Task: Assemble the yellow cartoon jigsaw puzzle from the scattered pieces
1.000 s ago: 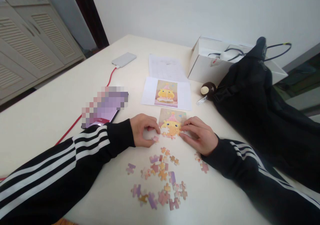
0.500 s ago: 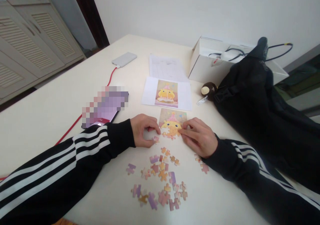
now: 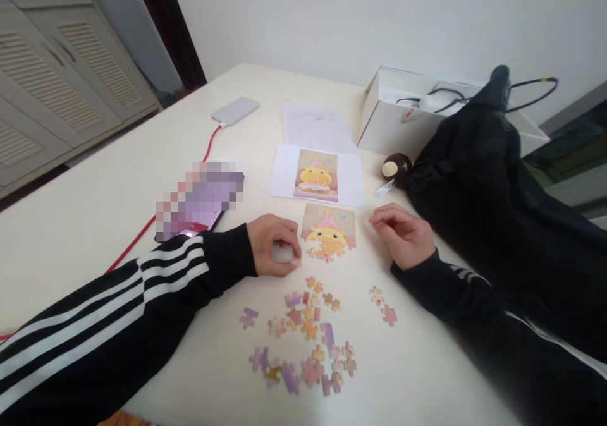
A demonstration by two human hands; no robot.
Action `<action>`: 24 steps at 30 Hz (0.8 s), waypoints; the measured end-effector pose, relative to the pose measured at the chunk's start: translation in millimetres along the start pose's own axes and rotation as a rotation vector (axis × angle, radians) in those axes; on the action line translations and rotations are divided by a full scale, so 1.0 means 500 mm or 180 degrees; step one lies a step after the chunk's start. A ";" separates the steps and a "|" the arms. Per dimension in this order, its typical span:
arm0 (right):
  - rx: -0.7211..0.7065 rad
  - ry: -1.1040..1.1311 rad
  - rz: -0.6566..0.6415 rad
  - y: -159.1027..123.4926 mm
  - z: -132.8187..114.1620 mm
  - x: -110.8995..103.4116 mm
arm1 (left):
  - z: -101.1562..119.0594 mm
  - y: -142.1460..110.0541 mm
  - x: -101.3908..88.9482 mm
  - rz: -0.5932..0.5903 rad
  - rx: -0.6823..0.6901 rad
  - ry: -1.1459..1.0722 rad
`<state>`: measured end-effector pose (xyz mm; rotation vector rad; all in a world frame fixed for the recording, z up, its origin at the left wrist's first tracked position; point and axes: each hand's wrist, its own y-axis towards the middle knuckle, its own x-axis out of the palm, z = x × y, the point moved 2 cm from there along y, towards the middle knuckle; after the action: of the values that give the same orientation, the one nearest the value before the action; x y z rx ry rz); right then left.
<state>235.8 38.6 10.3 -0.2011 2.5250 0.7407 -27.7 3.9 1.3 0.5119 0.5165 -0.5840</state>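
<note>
My left hand is closed in a pinch at the left edge of the partly assembled jigsaw puzzle. Between its thumb and forefinger is a small puzzle piece, mostly hidden. The puzzle's upper part shows a yellow character in a pink hat; its lower edge is ragged. To the right, apart from the puzzle, my right hand has its fingers curled together with nothing visible in them. Several loose puzzle pieces lie below the puzzle, and a few more pieces are under my right wrist.
A printed reference picture lies just behind the puzzle, with another paper sheet beyond it. At left are a phone and a power bank with a red cable. A black bag and a white box occupy the right.
My right hand has drawn back from the puzzle's right edge, moving right. My left hand has pinched the small piece that lay by its thumb.
</note>
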 end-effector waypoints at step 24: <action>-0.1380 -0.0439 -0.2062 -0.113 -0.196 0.092 | -0.013 0.001 -0.003 -0.0110 0.0109 0.0078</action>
<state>170.3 -61.7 32.4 -1.0167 1.9516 0.9607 -30.4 8.4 -2.5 0.5439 0.5404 -0.6211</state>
